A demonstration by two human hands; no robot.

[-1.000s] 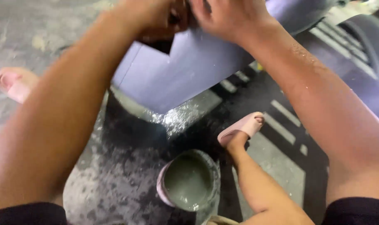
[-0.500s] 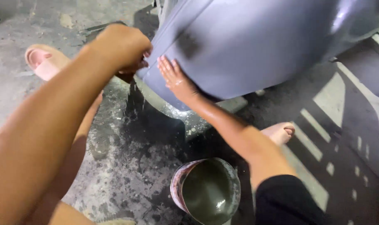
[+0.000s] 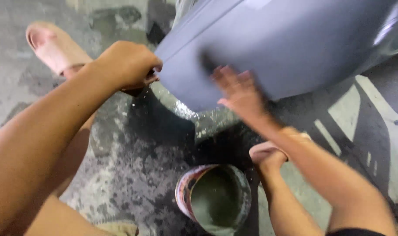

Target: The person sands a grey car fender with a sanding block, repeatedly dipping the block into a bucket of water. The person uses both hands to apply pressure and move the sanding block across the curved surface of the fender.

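The fingers of the left hand (image 3: 128,64) are curled tight into a fist at the lower left edge of the grey panel (image 3: 286,48), closed on something small and dark that barely shows under the knuckles; what it is cannot be told, though it presses right at the panel's rim. The right hand (image 3: 239,94) lies with its fingers spread flat and open against the panel's lower face, blurred, gripping nothing. The panel is a large, smooth, curved grey shell, matt with a faint sheen toward its upper right, and it fills the top of the view, hanging over the wet floor (image 3: 133,175). By its look it is stiff but thin and likely fairly light for its size, with some flex along the free edge; wet, its surface would be slippery under a flat palm, so the sure hold is at the rolled lower edge, where the left hand is, rather than on the broad face. Its finish probably scratches easily. Below the panel, a round bucket (image 3: 214,199) of murky grey-green water stands on the floor between the person's legs. A foot in a pink sandal (image 3: 54,48) rests left of the panel, and another pink sandal (image 3: 269,150) sits just under it, beside the bucket.
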